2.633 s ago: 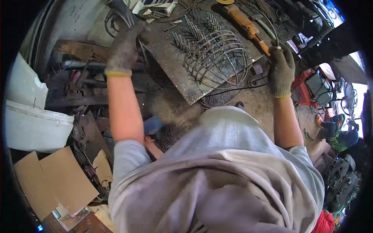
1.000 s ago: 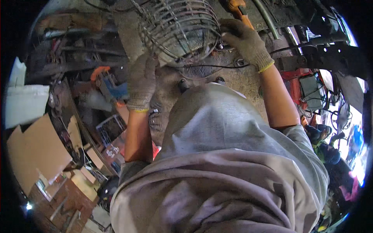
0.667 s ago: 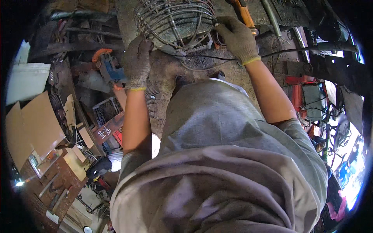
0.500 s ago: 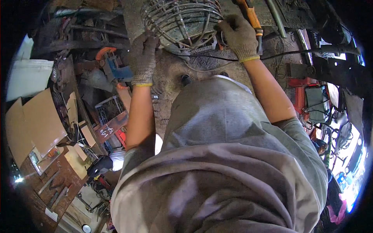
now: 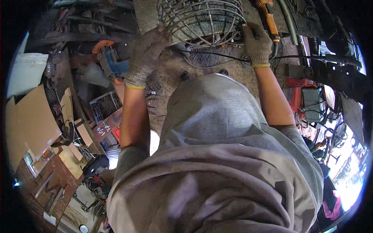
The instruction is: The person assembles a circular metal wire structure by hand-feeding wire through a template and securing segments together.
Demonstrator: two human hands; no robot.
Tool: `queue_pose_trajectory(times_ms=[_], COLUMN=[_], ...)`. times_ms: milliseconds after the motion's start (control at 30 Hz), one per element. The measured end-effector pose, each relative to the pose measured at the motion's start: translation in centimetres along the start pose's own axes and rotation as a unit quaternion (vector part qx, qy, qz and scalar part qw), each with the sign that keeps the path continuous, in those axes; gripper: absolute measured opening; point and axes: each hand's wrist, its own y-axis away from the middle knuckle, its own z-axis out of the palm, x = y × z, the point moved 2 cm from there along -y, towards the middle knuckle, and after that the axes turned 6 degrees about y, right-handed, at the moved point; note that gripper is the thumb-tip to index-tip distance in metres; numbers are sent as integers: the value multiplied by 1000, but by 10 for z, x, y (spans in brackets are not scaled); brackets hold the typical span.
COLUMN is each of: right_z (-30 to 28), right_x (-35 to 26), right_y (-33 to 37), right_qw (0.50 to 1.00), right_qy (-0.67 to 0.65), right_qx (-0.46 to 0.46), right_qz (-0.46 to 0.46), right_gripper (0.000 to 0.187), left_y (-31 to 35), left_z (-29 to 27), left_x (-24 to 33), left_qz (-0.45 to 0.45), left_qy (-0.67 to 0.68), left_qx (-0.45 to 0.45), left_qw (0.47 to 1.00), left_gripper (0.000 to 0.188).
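Note:
A round cage of bent metal rods (image 5: 211, 19) sits on the worktop at the top of the view, its upper part cut off by the frame edge. My left hand (image 5: 149, 52), in a dark knitted glove with a yellow cuff, is closed on the cage's left side. At the right side my right hand (image 5: 257, 43), gloved alike, pinches the outer rod between thumb and fingers. Just right of that hand lies an orange and black power tool (image 5: 269, 19) with a cord.
A dark cable (image 5: 221, 55) runs across below the cage. A metal tube (image 5: 288, 21) lies beyond the power tool. To the left are a blue and orange clamp-like tool (image 5: 112, 62), a plastic crate (image 5: 105, 106) and cardboard sheets (image 5: 33, 120). Red equipment (image 5: 297, 95) stands at right.
Both hands and the cage have shifted right in the view, and the bench things near them also appear farther right. My left forearm now angles outward more. Both hands keep their hold.

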Motion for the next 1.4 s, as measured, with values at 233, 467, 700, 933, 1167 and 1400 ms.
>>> queue_pose_trajectory(times_ms=[233,467,700,933,1167,1400], right_z=[1,-4,1,-4,-23,-28], right_x=[2,10,47,32,-7,-20], right_y=[-4,-6,-5,-13,-5,-13], right_qw=[998,998,982,912,954,991], right_qy=[-67,-67,-132,-379,-191,-75], right_qx=[7,-19,-128,-155,-202,-108], right_qz=[3,9,-52,24,116,30], right_gripper=[27,27,43,56,34,31], left_y=[-1,-2,-3,-1,-2,-11], left_z=[16,31,16,25,20,25], left_x=[14,13,-21,1,-10,3], left_qz=[22,132,127,12,53,97], left_qy=[-213,-327,-315,-227,-297,-297], left_qx=[-16,59,101,95,84,52], left_qw=[977,934,935,969,950,948], left_gripper=[35,31,30,30,32,34])
